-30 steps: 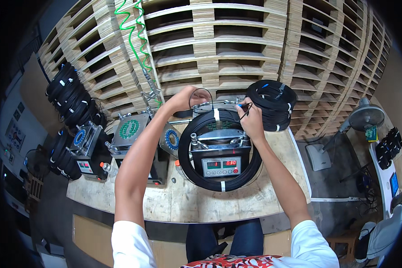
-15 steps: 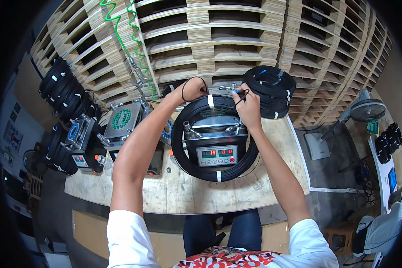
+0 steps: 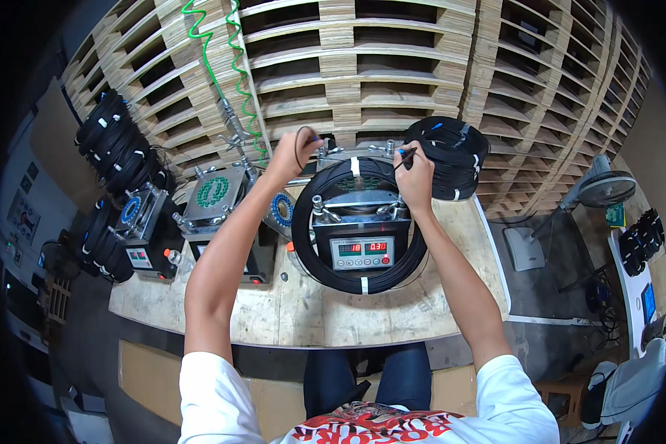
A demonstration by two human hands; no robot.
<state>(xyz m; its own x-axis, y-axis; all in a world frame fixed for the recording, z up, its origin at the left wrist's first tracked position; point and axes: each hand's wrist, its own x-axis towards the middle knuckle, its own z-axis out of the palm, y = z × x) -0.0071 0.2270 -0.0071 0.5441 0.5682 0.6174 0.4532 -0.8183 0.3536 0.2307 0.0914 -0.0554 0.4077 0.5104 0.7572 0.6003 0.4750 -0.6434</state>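
Observation:
A coil of black cable (image 3: 301, 251), tied with white bands, hangs around the front of a dark bench machine (image 3: 324, 235) with a red-lit display (image 3: 362, 253). Beyond the coil's left upper side, my left hand (image 3: 292, 154) is closed on one thin black cable end with a blue tip (image 3: 316, 138); the cable loops over the wrist. My right hand (image 3: 414, 181), at the coil's upper right, pinches another black cable end (image 3: 405, 157), also with blue at its tip. The machine's metal top plate (image 3: 359, 198) lies between my hands, partly behind the coil.
Stacked black cable coils (image 3: 451, 166) stand right of my right hand. To the left are two similar machines with a green-ringed plate (image 3: 213, 194) and a blue ring (image 3: 131, 211). A green spiral hose (image 3: 238, 66) hangs before wooden pallets (image 3: 340, 92). A fan (image 3: 605, 185) stands right.
My left hand has moved left, away from the coil, carrying its cable end. My right hand stays near the coil's upper right. The display's right-hand reading has changed.

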